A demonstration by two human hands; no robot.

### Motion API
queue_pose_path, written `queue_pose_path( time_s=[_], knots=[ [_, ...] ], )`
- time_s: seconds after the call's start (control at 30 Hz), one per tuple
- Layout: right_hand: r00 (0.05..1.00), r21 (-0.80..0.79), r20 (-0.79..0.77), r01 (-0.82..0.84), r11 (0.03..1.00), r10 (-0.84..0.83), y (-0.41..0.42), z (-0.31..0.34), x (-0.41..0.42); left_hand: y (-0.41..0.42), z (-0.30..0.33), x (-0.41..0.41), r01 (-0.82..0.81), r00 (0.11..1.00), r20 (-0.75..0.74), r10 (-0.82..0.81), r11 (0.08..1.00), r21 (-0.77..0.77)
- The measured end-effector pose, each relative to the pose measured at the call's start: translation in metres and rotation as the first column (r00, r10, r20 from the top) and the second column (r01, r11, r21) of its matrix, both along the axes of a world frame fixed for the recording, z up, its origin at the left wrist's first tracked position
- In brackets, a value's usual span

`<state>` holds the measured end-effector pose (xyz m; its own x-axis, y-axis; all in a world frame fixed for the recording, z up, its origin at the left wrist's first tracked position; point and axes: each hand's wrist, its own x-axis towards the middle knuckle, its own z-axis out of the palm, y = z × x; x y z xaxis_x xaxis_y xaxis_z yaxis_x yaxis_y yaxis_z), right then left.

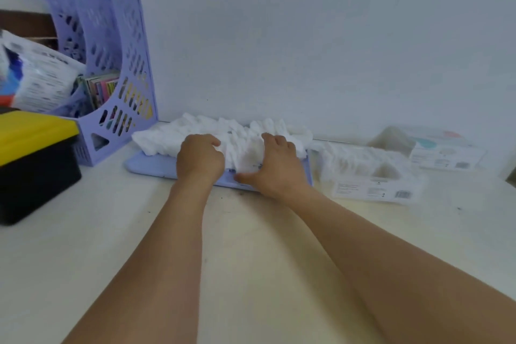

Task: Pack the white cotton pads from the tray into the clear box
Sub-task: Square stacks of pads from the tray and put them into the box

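Note:
A heap of white cotton pads (206,127) lies on a flat lilac tray (150,163) against the wall. My left hand (199,156) rests on the heap's front, fingers curled into the pads. My right hand (275,165) grips a bunch of pads between thumb and fingers at the tray's right part. To the right of the tray stands the clear box (368,170), with white pads inside it and a label on its front.
A lilac perforated file rack (122,75) with booklets stands at the back left, a plastic-wrapped pack (42,75) beside it. A black box with a yellow lid (33,153) sits at the left edge. Another clear box (435,148) lies at the far right.

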<state>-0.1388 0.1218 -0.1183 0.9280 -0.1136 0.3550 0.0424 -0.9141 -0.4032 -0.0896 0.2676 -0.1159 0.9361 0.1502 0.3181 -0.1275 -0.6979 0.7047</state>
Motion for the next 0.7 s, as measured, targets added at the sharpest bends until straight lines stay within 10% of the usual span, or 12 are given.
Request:
queue_pose_path(
  time_s=[0.7],
  knots=[
    [0.997,-0.229,-0.078,-0.037,0.973,0.020,0.003,0.010,0.046,-0.005,-0.015,0.003,0.047,0.999,-0.018,-0.049,0.996,-0.070]
  ],
)
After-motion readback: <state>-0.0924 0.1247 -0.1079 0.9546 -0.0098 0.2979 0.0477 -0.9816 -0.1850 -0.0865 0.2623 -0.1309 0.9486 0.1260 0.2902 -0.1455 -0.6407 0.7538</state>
